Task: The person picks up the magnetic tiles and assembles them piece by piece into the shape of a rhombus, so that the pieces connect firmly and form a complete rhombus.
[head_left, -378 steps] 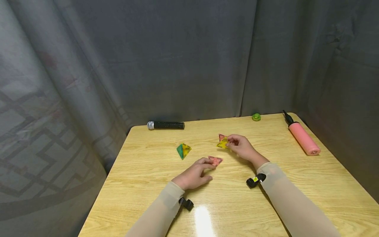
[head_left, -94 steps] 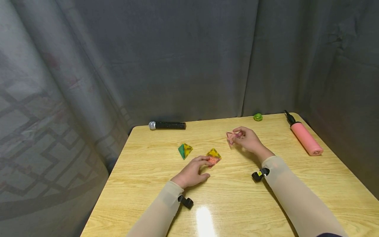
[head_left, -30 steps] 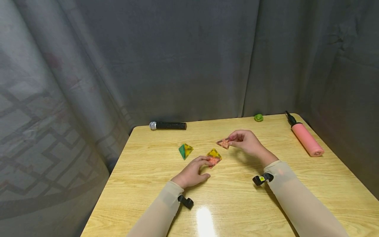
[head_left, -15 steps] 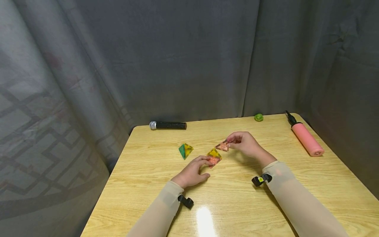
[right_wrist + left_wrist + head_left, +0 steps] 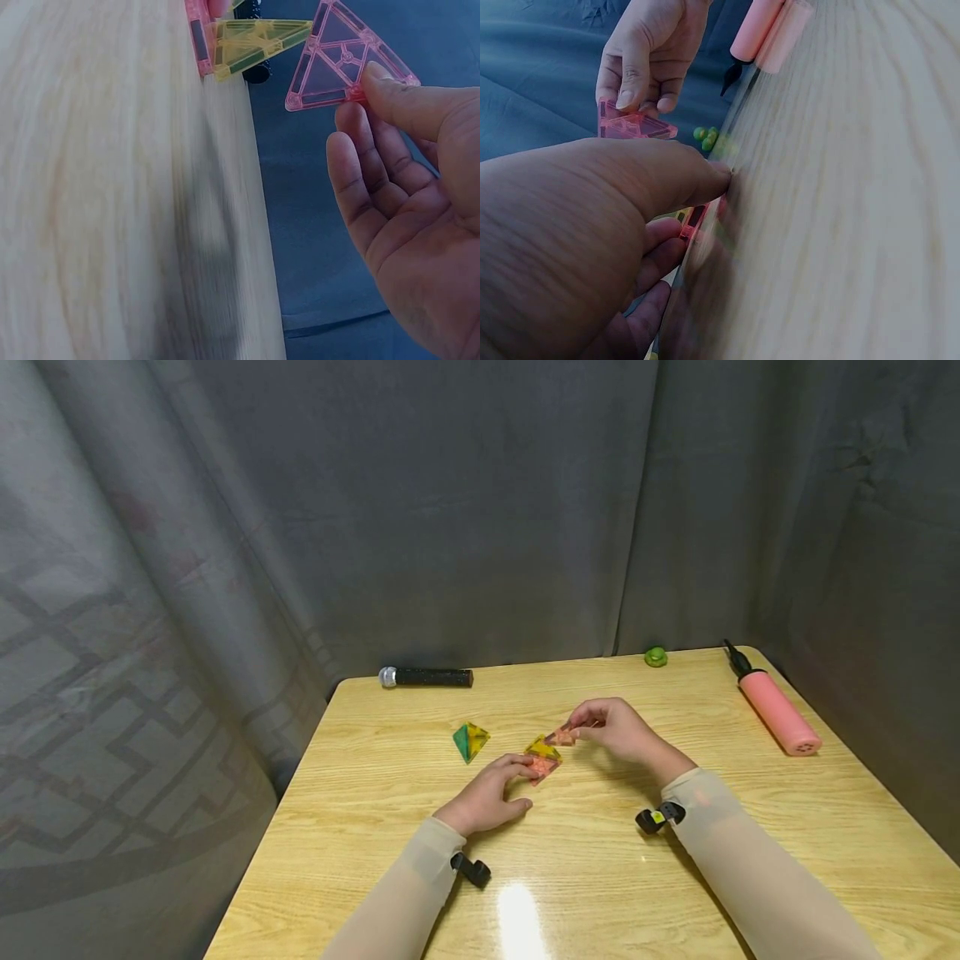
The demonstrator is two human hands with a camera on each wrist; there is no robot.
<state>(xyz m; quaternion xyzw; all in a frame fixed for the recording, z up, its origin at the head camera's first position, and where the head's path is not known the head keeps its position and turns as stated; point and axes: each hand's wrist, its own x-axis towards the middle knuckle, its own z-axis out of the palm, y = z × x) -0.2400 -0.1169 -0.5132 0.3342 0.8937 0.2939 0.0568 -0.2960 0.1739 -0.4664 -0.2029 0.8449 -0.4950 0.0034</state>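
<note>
My right hand point(image 5: 618, 731) pinches a pink translucent triangular magnetic tile point(image 5: 562, 737) between thumb and fingers. In the right wrist view this pink tile point(image 5: 328, 75) has a corner at the tip of a yellow triangular tile point(image 5: 255, 46), which slants up from the table. That yellow tile point(image 5: 542, 746) adjoins a second pink triangular tile point(image 5: 546, 767) on the table. The fingers of my left hand point(image 5: 487, 797) rest on the second pink tile, with the thumb apart from it. To their left stands a small green and yellow pyramid point(image 5: 470, 742) of tiles.
A black microphone point(image 5: 431, 677) with a silver head lies at the table's back left. Near the back right edge sits a small green object point(image 5: 656, 657). A pink hand pump point(image 5: 778, 714) lies along the right side. Grey curtains point(image 5: 465, 527) hang behind the table point(image 5: 360, 827).
Earlier my right hand held the yellow tile, which now adjoins the left hand's pink tile. Since then it has taken another pink tile and brought it down-left to the yellow one. The left hand stays put.
</note>
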